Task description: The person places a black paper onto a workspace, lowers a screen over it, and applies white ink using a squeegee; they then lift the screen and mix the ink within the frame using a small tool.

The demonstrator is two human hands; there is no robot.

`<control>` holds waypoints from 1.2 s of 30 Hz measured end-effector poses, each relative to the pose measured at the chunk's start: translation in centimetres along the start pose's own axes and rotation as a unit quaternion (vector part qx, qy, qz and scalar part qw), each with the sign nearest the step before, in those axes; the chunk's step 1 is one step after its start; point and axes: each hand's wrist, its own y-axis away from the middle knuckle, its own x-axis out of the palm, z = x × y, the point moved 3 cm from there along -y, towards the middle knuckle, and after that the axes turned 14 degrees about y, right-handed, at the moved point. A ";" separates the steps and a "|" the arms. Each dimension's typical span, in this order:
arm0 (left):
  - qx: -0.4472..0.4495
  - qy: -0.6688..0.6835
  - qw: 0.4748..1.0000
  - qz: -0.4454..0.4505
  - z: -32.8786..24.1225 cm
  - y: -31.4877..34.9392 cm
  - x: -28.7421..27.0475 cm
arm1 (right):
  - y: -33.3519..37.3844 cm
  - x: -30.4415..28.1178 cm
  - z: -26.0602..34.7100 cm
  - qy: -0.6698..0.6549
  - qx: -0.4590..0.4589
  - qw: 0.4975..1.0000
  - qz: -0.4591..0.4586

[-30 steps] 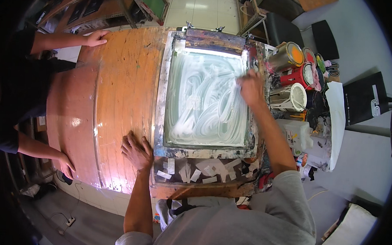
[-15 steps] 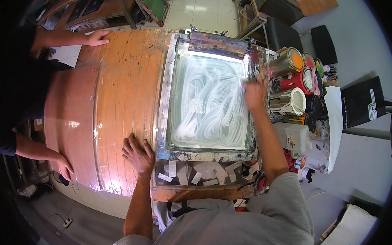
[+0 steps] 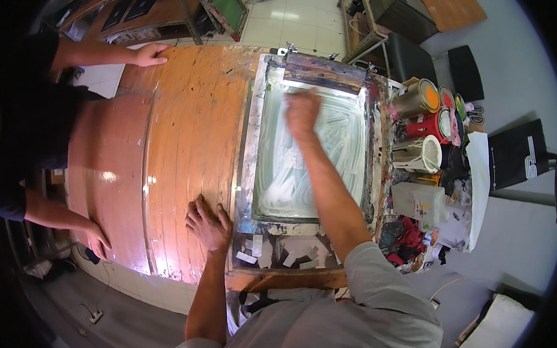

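Observation:
A screen-printing frame [image 3: 247, 167] lies on the right part of the worktable, its mesh [image 3: 284, 174] covered in streaky white swirls. My right hand [image 3: 303, 112] is over the far left part of the mesh, fingers curled in. Anything it holds is hidden beneath it and blurred. My left hand [image 3: 210, 225] rests on the wooden tabletop [image 3: 191, 140] left of the frame, fingers apart and holding nothing. At the frame's far edge, a stained wooden bar [image 3: 325, 71] with metal wing fittings lies across it.
Paint cans [image 3: 422, 96], a pale plastic container [image 3: 422, 200] and red cloth [image 3: 409, 240] crowd the right side. Tape pieces [image 3: 257, 245] stick to the board at the frame's near edge. A co-worker's hands [image 3: 151, 54] rest at the table's left end.
My right hand has swept from the right edge of the mesh to its far left part. My left hand stays on the tabletop. The whole view has shifted slightly.

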 end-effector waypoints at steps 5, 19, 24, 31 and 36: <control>-0.003 0.004 1.000 0.004 0.2 0.2 -0.3 | -0.4 -3.6 2.4 0.073 -0.099 0.992 -0.004; 0.020 -0.005 0.999 -0.026 -0.1 0.3 -0.2 | 15.2 -15.5 -16.5 0.152 -0.148 0.968 0.136; 0.022 -0.012 0.999 -0.021 -0.3 0.4 -0.2 | 17.7 -17.4 -15.0 0.138 -0.228 0.954 0.140; 0.023 -0.030 0.999 -0.018 -0.5 -0.2 -0.2 | 10.8 -12.3 -12.0 0.029 -0.160 0.986 0.037; 0.014 -0.020 1.000 -0.018 -0.2 0.4 -0.1 | 16.4 -15.6 -10.3 -0.053 -0.248 0.964 0.086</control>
